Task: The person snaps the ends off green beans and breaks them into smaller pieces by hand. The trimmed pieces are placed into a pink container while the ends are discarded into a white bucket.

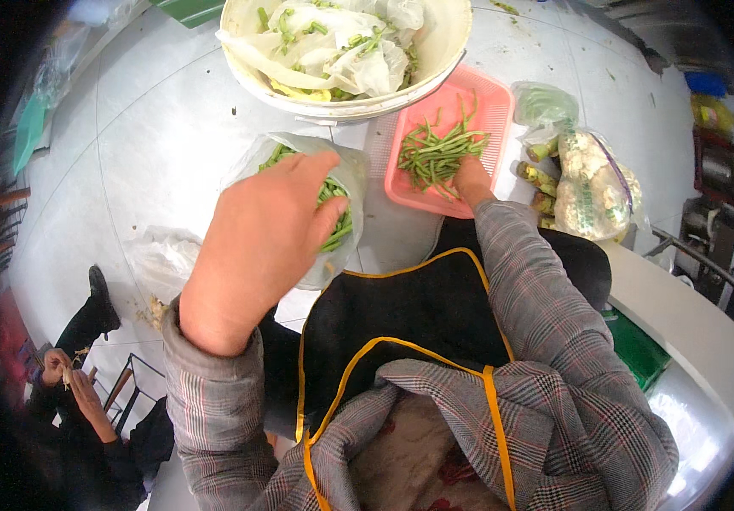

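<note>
My left hand (271, 243) hovers over a clear plastic bag (347, 255) of green beans (339, 236), back of the hand upward; the thumb and forefinger are apart, and whether the other fingers hold anything is hidden. My right hand (473, 181) reaches into a pink plastic basket (504, 121), its fingers down at the near right edge of a pile of long green beans (437, 153). Those fingertips are hidden, so I cannot tell if they grip a bean. The basket stands on the tiled floor, right of the bag.
Beyond stands a white bucket (341, 110) with plastic film and green trimmings. Right of the basket lie bagged cauliflower (590, 185) and thick cut stalks (538, 179). A crumpled plastic bag (165, 259) lies at left. Another person's hands (79, 383) work at the lower left.
</note>
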`<state>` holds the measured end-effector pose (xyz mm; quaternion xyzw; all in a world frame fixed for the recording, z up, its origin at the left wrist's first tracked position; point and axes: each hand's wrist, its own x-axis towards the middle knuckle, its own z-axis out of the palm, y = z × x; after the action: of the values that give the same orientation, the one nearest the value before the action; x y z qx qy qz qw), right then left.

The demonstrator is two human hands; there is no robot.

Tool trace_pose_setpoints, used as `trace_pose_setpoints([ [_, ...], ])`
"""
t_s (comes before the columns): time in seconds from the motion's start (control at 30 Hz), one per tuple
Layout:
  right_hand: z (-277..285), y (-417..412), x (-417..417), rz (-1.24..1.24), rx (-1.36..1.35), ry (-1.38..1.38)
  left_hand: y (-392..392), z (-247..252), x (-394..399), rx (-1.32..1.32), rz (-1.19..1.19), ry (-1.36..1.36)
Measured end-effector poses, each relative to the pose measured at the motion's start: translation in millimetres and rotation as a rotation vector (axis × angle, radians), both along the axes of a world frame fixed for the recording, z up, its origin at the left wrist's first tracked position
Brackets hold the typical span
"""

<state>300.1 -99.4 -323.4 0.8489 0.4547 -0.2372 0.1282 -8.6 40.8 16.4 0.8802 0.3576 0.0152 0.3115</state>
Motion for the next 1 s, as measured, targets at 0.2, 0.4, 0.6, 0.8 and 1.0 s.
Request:
trace_pose_setpoints([
  [0.2, -13.3, 3.3, -8.5, -0.080, -0.120, -0.088, 2.4, -2.3, 3.7, -0.051, -0.075, 0.067],
  [0.4, -4.6, 4.6, -5.7, -0.059, -0.188, 0.079, -4.9, -6.5, 1.9, 0.013, -0.159, 0.048],
  [0.6, 24.5, 29.7, 23.8, 0.190, -0.256, 0.155, -1.4, -12.9, 6.2, 0.137, -0.203, -0.014],
  [0.8, 193.2, 64.2, 38.5, 0.342, -0.228, 0.055, -2.1, -23.3, -3.2, 0.156, -0.186, -0.031],
  [1.0, 286.4, 36.7, 20.6, -0.002, 0.302, 0.710, 3.9, -22.0, 13.5, 0.144, -0.101, -0.204],
])
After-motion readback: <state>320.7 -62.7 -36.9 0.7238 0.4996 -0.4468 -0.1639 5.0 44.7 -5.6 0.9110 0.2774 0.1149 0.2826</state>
